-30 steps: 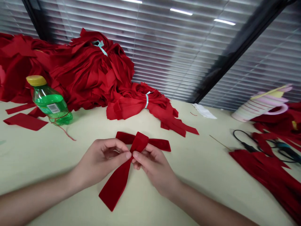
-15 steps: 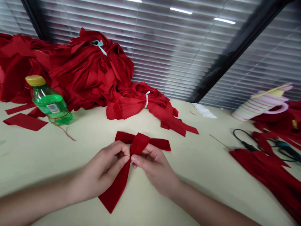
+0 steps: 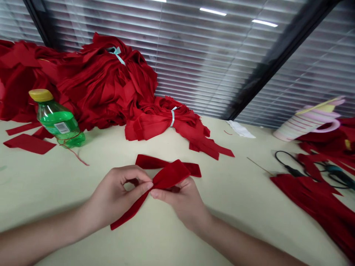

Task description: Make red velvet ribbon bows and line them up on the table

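A red velvet ribbon (image 3: pixel 172 173) is gathered at its middle between my hands, just over the table. My left hand (image 3: pixel 122 192) pinches the gather between thumb and index finger. From the other side, my right hand (image 3: pixel 180 201) grips the ribbon, its thumb close to the left fingertips and its other fingers partly hidden beneath the cloth. One tail of the ribbon (image 3: pixel 130 213) slants down to the left under my left hand. Behind my hands another red velvet strip (image 3: pixel 146 161) lies on the table, partly covered by the held ribbon.
Large red ribbon bundles (image 3: pixel 105 85) and a smaller tied bundle (image 3: pixel 172 120) lie at the back. A green bottle (image 3: pixel 59 122) stands left, with thread around it. To the right are a striped mug (image 3: pixel 302 123), a black cable (image 3: pixel 288 168), and red strips (image 3: pixel 307 195).
The held ribbon has turned clockwise: its upper loop now points right and its lower tail has swung up to the left. Both hands keep their place at the gather.
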`<state>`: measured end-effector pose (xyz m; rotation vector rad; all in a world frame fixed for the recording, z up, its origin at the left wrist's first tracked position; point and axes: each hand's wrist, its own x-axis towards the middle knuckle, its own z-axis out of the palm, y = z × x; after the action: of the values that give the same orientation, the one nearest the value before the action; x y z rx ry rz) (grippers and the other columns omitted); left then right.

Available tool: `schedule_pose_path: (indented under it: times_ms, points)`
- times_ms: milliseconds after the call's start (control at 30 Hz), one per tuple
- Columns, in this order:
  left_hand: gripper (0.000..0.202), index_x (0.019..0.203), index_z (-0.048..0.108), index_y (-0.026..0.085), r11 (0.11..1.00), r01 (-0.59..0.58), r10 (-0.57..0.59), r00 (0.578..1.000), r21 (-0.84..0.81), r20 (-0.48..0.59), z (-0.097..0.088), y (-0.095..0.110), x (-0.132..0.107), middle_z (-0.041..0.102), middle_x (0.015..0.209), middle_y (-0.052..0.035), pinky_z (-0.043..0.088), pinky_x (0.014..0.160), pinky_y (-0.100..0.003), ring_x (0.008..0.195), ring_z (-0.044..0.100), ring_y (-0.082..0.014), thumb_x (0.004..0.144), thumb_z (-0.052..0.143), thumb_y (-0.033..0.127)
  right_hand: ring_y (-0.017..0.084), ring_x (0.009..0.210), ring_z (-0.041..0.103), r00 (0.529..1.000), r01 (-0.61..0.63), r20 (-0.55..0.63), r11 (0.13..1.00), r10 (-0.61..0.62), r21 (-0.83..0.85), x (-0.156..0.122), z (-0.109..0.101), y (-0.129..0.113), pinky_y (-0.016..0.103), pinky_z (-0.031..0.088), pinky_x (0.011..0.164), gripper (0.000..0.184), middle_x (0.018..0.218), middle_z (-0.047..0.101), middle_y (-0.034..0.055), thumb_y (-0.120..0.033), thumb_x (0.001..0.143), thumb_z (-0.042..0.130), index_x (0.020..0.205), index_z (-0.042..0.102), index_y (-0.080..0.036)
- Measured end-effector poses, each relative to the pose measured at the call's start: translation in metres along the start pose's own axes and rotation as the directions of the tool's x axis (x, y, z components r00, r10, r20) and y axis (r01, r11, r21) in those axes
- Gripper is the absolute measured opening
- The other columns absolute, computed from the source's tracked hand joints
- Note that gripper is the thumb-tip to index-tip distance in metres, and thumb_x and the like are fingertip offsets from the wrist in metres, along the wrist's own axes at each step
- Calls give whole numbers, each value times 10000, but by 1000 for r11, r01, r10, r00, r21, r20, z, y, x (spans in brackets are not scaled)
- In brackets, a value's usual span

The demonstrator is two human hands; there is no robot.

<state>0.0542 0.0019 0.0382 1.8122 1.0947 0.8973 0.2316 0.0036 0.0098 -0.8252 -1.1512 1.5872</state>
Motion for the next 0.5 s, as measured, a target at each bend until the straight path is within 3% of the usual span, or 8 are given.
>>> schedule_pose_path:
  times_ms: [167,300,433,500]
  points:
    - [144,844,564,185,960,-198,201,980,198,4,2,0,-5,573,795,18,435,654,-195,733,545,-90,937,459,150,101,649,600,1000,-31,2,999,31,23,0,2,-4,238,489,646,91,650,669,-28,-185,667,798,663,709,-199]
    - [169,936,579,161,888,-393,389,919,240,65,1,1,-3,572,888,-29,456,742,-238,843,536,-124,929,443,60,102,659,604,997,-80,-15,994,81,80,0,2,-6,251,515,655,95,680,669,-23,-245,698,782,675,702,-200]
    - [180,949,603,155,832,-474,479,876,288,58,-2,-2,-2,581,901,-46,476,718,-254,830,544,-137,897,497,19,112,690,608,993,-107,-41,987,112,123,-1,2,-8,261,521,676,124,687,663,-18,-264,686,797,665,694,-199]
    - [193,998,604,153,765,-544,559,827,344,65,-2,-3,-1,583,975,-70,492,740,-266,879,556,-155,875,540,18,117,711,611,991,-113,-54,983,122,146,-1,3,-8,266,520,689,122,701,665,-16,-279,700,789,682,695,-203]
